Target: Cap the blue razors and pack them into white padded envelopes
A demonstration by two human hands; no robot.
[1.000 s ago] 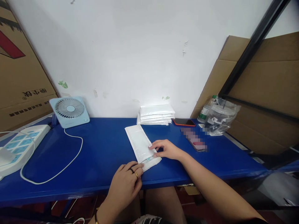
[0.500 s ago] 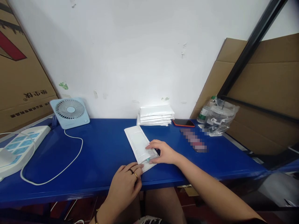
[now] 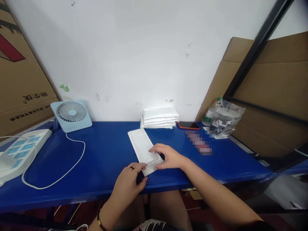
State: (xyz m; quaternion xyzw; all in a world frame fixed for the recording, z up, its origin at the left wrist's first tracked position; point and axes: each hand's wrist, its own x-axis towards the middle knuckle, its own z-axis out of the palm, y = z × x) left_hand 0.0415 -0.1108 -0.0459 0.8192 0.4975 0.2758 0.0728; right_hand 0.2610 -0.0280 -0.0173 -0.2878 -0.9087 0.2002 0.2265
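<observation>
Two bare hands work at the near edge of a blue surface (image 3: 101,150), both on one white envelope (image 3: 141,142) that lies flat and slanted, far end toward the wall, near end close to the surface's front edge. Left hand (image 3: 130,183), two rings on its fingers and a bracelet on the wrist, has its fingertips on the near end of the envelope; the thumb sits lower and apart, so I cannot tell whether its grip really pinches the paper. Right hand (image 3: 168,157) lies flat with its grip open, fingers spread and pressing on the envelope's near half, holding nothing. No print readable on the envelope. Stack of white envelopes (image 3: 160,117) against the wall, well behind. Phone in a red case (image 3: 189,125) just right of the stack, a blurred-out item (image 3: 198,142) nearer. Bottle in a clear bag (image 3: 222,117) far right. Small pale-blue fan (image 3: 71,115) at left, its white cord (image 3: 72,163) looping over the surface, power strip (image 3: 21,149) beside it. Cardboard box (image 3: 21,80) at left carries dark printed characters and a red shape; they are not legible.
</observation>
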